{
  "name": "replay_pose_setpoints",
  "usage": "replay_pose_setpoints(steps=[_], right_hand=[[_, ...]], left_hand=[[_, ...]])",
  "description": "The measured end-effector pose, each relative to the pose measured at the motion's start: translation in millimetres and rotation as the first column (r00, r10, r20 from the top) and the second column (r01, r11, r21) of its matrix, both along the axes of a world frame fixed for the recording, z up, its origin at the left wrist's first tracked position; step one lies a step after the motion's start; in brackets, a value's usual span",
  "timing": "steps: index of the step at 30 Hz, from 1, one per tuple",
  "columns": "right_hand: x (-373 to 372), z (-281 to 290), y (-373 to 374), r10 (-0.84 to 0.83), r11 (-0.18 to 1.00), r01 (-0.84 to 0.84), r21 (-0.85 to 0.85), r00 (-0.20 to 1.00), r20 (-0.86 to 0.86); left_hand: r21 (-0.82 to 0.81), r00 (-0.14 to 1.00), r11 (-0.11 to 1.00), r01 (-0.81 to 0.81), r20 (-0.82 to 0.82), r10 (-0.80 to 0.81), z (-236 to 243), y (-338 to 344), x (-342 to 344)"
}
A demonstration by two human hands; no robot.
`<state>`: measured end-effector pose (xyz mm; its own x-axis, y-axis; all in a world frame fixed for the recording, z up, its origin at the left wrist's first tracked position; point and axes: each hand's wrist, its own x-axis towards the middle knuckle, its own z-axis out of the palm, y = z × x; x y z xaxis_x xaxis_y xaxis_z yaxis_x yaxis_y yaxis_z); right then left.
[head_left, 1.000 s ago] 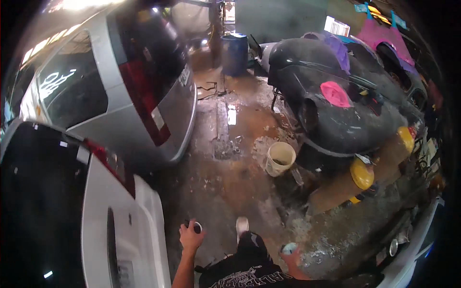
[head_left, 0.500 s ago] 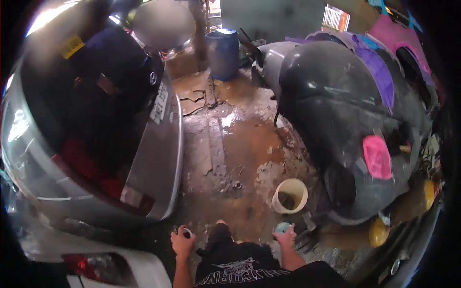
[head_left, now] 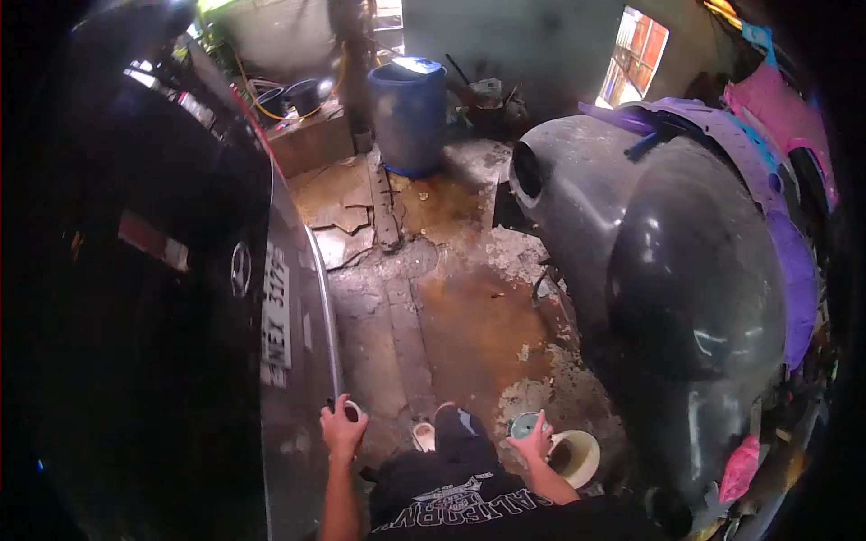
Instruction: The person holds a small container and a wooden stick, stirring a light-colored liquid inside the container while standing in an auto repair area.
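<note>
Low in the view, near the grey car's rear edge, my left hand (head_left: 343,438) is closed around a small round object with a pale rim (head_left: 353,411); its kind is not plain. My right hand (head_left: 536,439) grips a greenish round cup (head_left: 525,424), its top facing up. Just right of that hand stands a cream bucket (head_left: 585,458), partly covered by my forearm and hand. What lies inside the cup and the bucket is too dark to make out.
On the left rises the car's dark rear (head_left: 207,307). A large dark moulded shell (head_left: 704,252) fills the right, with purple sheets (head_left: 794,288) and a pink cloth (head_left: 740,469). Ahead are a blue drum (head_left: 408,117), broken floor slabs (head_left: 338,216) and wet, stained floor (head_left: 478,325).
The view has moved forward and tilted up. The car's rear now looms larger on the left, and the bucket has come beside my right hand. Both hands keep their hold.
</note>
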<state>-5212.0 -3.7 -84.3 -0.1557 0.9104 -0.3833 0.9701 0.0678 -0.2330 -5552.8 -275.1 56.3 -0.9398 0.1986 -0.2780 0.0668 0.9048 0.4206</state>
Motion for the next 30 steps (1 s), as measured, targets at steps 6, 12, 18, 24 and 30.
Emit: replay_pose_setpoints(steps=[6,12,18,24,30], right_hand=[[-135,-17,93,0.028,0.997,-0.018,-0.078,0.992,0.124],[-339,-17,238,0.052,0.998,-0.049,-0.046,0.996,0.075],[-547,16,382,0.197,0.978,-0.205,-0.039,0.968,-0.157],[-732,39,559,0.273,0.962,-0.263,0.074,0.903,-0.331],[-830,32,759,0.113,0.991,-0.1,0.088,0.981,-0.156]], left_hand=[[0.026,0.983,0.983,0.183,0.003,-0.183,14,145,-160],[-0.012,0.983,0.983,0.184,0.031,-0.184,-13,253,-302],[-0.15,0.99,0.983,0.109,0.111,-0.092,-22,348,-419],[-0.265,0.98,0.957,0.12,0.185,-0.072,-57,472,-535],[-0.232,0.988,0.96,0.156,0.046,-0.149,-81,669,-680]])
